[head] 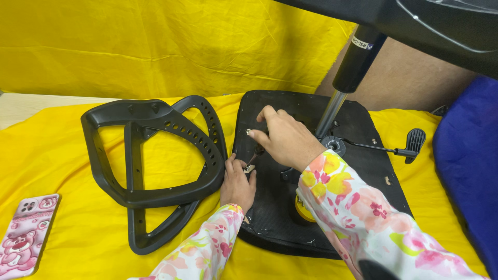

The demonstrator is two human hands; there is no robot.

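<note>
The flat black chair seat bottom (358, 171) lay upside down on the yellow cloth (67, 171). The left hand (237, 184) pinched a small metal bolt (249, 168) at the seat's left edge. The right hand (284, 139), just above it, curled around a thin tool (252, 158) pointing down at the bolt.

We are seeing bright, even light falling from above, making the crinkled yellow cloth (155, 46) glow. Soft shadows are gathering under the black plastic chair frame (155, 155). The flat black seat underside (358, 155) is swallowing detail; focus is staying sharp, edges bending slightly.
</note>
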